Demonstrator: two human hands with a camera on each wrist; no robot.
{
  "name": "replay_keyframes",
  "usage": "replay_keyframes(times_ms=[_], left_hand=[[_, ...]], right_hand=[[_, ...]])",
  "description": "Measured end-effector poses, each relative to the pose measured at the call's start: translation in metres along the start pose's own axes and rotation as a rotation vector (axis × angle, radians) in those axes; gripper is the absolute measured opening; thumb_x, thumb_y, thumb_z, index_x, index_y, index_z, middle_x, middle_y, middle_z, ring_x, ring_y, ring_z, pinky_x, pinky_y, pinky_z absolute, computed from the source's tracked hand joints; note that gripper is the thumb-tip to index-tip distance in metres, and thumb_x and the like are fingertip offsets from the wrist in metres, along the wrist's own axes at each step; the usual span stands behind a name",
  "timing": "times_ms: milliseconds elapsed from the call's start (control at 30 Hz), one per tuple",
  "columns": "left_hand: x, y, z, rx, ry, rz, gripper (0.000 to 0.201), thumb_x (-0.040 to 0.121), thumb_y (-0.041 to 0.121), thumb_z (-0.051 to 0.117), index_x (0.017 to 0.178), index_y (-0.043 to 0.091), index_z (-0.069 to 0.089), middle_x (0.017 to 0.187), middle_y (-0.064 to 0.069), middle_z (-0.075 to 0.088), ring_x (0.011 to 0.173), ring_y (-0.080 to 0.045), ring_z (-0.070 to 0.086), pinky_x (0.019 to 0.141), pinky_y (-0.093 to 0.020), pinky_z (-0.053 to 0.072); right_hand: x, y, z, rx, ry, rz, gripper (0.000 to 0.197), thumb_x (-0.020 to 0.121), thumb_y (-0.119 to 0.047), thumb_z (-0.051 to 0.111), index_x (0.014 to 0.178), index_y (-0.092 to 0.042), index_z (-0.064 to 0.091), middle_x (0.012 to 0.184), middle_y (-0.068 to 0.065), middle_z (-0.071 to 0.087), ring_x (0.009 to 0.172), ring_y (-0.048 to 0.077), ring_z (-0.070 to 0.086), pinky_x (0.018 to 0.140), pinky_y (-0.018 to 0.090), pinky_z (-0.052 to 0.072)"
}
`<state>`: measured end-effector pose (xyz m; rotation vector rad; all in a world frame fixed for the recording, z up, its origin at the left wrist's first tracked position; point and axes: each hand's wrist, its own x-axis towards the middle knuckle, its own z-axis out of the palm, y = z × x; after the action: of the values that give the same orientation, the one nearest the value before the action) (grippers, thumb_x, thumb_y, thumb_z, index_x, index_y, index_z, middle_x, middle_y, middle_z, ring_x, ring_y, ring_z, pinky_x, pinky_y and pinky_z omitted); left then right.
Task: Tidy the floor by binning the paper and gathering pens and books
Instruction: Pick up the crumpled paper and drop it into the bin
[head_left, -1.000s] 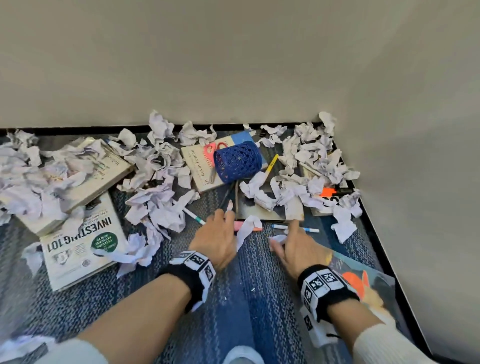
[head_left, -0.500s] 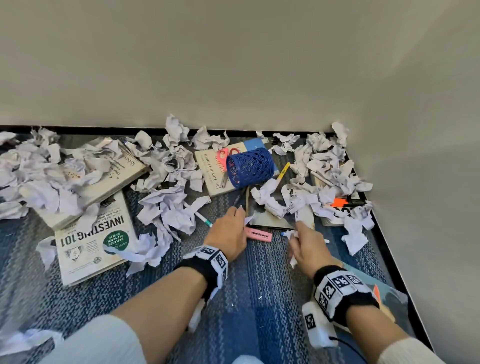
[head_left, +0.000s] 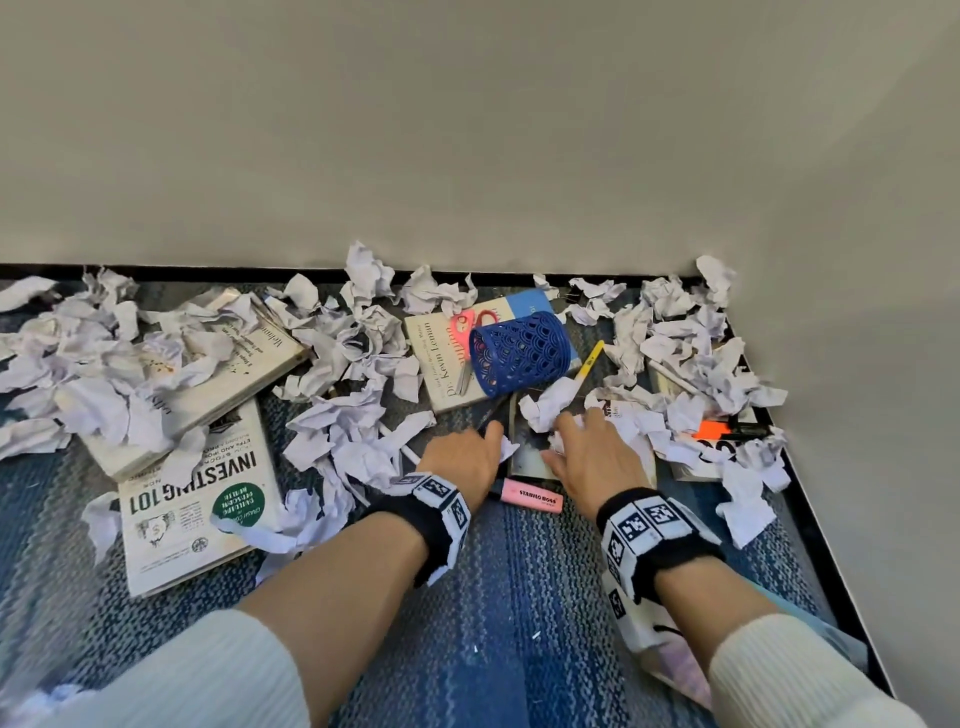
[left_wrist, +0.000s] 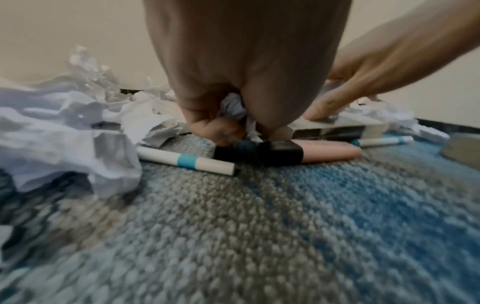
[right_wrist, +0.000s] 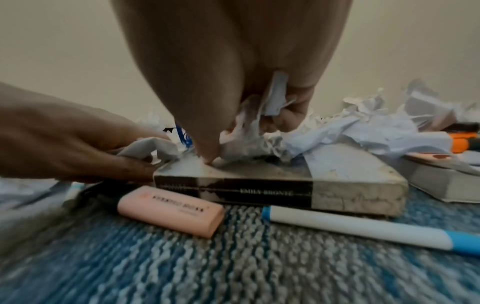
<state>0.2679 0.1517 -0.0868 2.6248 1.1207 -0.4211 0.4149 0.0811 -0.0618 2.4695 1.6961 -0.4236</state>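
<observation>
My left hand (head_left: 485, 441) grips a small crumpled paper scrap (left_wrist: 232, 107) just above the black cap of a pink highlighter (head_left: 530, 498). My right hand (head_left: 574, 434) clutches crumpled paper (right_wrist: 272, 96), with its thumb pressing on a dark paperback (right_wrist: 272, 191) that lies flat on the carpet. A white and teal pen (left_wrist: 185, 160) lies left of the highlighter, and another one (right_wrist: 363, 228) lies in front of the paperback. Loose crumpled paper (head_left: 343, 415) covers the floor and several books. A blue mesh pen holder (head_left: 517, 353) lies on its side beyond my hands.
An "Investing 101" book (head_left: 197, 499) lies at the left, and a cream book (head_left: 441, 364) with pink scissors (head_left: 467, 332) sits under the holder. A yellow pen (head_left: 589, 361) and an orange highlighter (head_left: 717, 428) lie at the right. Walls close the back and right sides.
Both hands have moved forward onto the near edge of the dark paperback and closed round paper scraps. The pink highlighter now lies behind the fingers, between the wrists.
</observation>
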Motion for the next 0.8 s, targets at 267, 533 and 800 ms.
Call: replay_keyframes(times_ms=[267, 533, 800], left_hand=[[0.004, 0.007, -0.002, 0.043, -0.052, 0.027, 0.031, 0.097, 0.007, 0.040, 0.128, 0.007, 0.038, 0.122, -0.015, 0.053, 0.106, -0.032, 0.062, 0.072, -0.036, 0.045], [0.002, 0.012, -0.017, -0.245, 0.103, -0.058, 0.039, 0.092, 0.000, 0.043, 0.129, 0.007, 0.032, 0.124, -0.017, 0.048, 0.100, -0.041, 0.061, 0.074, -0.046, 0.046], [0.018, 0.027, -0.030, -0.280, 0.272, 0.001, 0.024, 0.095, 0.024, 0.048, 0.113, 0.009, 0.041, 0.114, -0.010, 0.041, 0.081, -0.032, 0.060, 0.060, -0.036, 0.039]], right_hand=[[-0.011, 0.008, 0.006, 0.224, 0.184, -0.004, 0.014, 0.093, -0.015, 0.050, 0.101, -0.004, 0.049, 0.105, 0.014, 0.044, 0.079, 0.035, 0.052, 0.067, 0.039, 0.041], [-0.028, 0.054, 0.009, 0.441, 0.394, 0.351, 0.035, 0.090, -0.028, 0.061, 0.110, -0.002, 0.053, 0.109, 0.017, 0.053, 0.096, 0.034, 0.054, 0.076, 0.036, 0.041], [-0.078, 0.083, 0.026, 0.053, -0.173, 0.351, 0.080, 0.066, -0.080, 0.057, 0.118, -0.020, 0.047, 0.117, 0.007, 0.045, 0.104, 0.028, 0.058, 0.080, 0.036, 0.048]])
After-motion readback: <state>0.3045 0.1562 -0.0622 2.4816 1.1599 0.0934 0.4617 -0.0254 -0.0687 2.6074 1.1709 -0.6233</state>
